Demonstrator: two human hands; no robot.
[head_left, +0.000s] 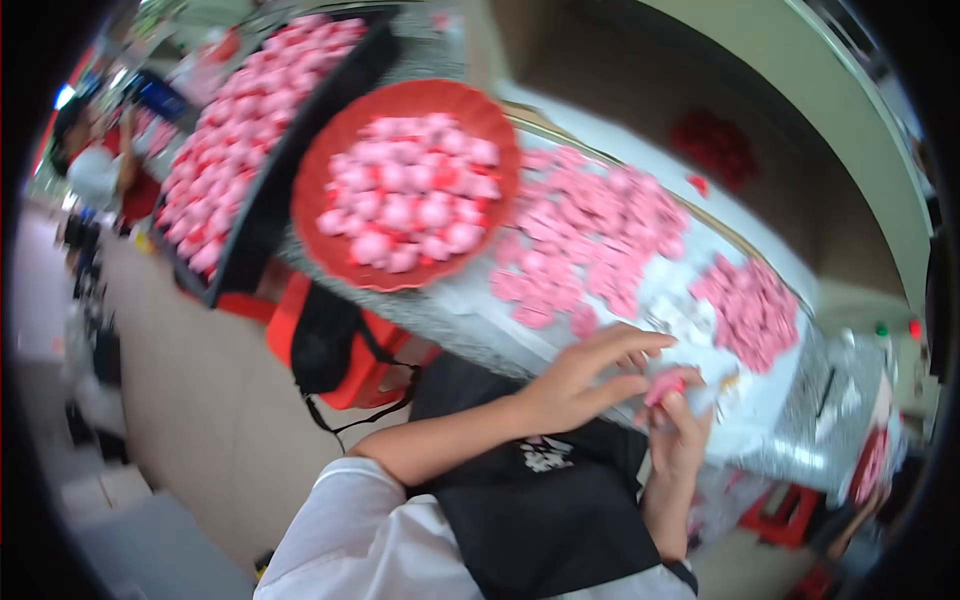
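My right hand (682, 435) pinches a small pink piece with red on it (662, 386) between thumb and fingers. Close beside it, my left hand (588, 376) has its fingers stretched out and apart, with nothing seen in it. Both are over the near edge of a white-covered worktop (560, 345). Just beyond them lie some small white pieces (685, 318). A wide heap of flat pink pieces (585, 235) spreads farther off, and a smaller pink heap (748, 312) lies to its right. What the pieces are made of is too blurred to tell.
A red scalloped bowl (308, 205) of round pink-and-red pieces stands left of the heaps. Left of it is a black tray (245, 245) full of similar pieces. A red stool (365, 385) with a black bag (325, 340) stands below. Another person (100, 170) is at far left.
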